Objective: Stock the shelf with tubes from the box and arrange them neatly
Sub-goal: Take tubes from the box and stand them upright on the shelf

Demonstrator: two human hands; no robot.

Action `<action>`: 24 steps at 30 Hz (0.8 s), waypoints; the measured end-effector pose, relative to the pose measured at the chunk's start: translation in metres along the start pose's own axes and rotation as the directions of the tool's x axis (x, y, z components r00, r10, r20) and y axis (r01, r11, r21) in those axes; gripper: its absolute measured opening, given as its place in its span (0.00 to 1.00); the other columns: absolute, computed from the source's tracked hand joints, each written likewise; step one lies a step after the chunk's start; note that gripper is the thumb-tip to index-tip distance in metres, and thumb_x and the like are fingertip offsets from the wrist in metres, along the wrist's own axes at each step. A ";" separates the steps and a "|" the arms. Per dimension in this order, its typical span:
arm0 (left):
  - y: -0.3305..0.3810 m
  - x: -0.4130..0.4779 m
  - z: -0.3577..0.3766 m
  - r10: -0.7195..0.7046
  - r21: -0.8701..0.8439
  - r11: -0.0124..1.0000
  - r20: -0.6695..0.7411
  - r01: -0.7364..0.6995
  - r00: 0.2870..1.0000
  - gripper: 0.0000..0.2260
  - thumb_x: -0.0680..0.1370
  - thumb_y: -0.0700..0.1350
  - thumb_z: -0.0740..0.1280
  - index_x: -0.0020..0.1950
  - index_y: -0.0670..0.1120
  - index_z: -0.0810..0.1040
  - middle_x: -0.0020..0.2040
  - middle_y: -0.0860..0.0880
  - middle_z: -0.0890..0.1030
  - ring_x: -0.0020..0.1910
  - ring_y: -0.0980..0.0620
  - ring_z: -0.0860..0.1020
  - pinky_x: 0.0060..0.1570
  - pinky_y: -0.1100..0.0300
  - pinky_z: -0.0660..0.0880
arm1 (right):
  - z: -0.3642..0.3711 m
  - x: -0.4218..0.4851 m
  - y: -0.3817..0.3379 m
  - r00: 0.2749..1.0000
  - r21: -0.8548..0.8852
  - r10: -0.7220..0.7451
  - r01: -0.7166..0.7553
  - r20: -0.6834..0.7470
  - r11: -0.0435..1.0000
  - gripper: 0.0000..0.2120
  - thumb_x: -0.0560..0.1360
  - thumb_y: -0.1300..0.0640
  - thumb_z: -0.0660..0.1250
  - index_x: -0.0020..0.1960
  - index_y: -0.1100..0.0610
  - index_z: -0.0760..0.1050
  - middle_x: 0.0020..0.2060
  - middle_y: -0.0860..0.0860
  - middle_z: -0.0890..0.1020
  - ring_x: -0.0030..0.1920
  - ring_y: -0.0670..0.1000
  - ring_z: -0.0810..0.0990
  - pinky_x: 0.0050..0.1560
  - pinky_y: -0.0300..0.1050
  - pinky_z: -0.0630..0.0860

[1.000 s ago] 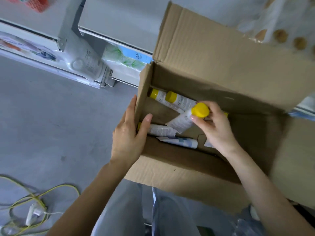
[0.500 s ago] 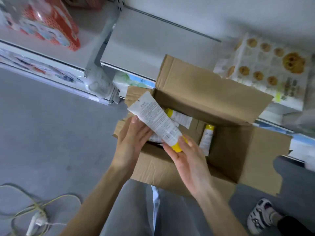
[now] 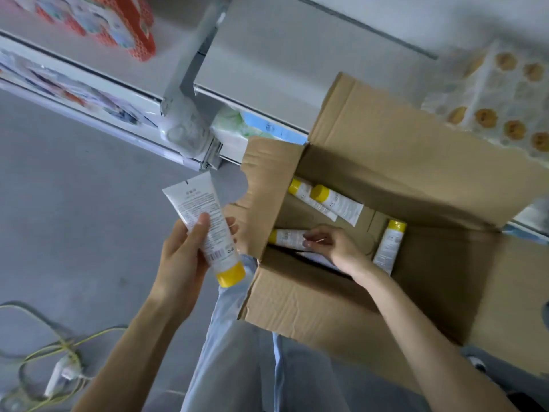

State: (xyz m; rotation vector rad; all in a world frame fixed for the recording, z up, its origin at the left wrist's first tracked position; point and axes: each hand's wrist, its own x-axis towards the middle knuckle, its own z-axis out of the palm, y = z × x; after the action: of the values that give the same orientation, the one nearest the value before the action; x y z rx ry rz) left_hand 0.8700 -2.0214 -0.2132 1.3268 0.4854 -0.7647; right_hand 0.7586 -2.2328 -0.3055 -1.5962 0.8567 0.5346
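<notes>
Left hand [image 3: 184, 263] grips one tube [image 3: 202, 221], right hand [image 3: 332, 242] pinches second tube [image 3: 286, 237].

My feed looks bright, soft and evenly lit. Inside the box [image 3: 326, 307] it is dimmer, darkest along its right wall. Behind the box, the shelf [image 3: 267, 55] and cookie pack [image 3: 499, 93] are smeared; the shelf's edges bow. Left of the box, the print on the tube [image 3: 205, 230] is fairly sharp.
</notes>
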 end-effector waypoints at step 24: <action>0.007 0.055 -0.015 -0.085 0.223 0.974 0.138 0.052 0.987 0.14 0.77 0.48 0.59 0.59 0.43 0.75 0.48 0.42 0.84 0.48 0.46 0.83 0.51 0.51 0.79 | 0.031 0.112 0.062 0.976 -0.627 -0.081 0.194 0.204 0.755 0.19 0.69 0.49 0.73 0.55 0.57 0.75 0.54 0.55 0.77 0.55 0.56 0.76 0.55 0.49 0.74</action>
State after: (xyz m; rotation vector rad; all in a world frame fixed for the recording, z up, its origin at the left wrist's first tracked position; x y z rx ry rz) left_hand 0.9141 -2.0186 -0.2504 1.4502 0.3381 -0.9878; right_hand 0.7847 -2.2311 -0.4346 -2.1856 0.4275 0.9098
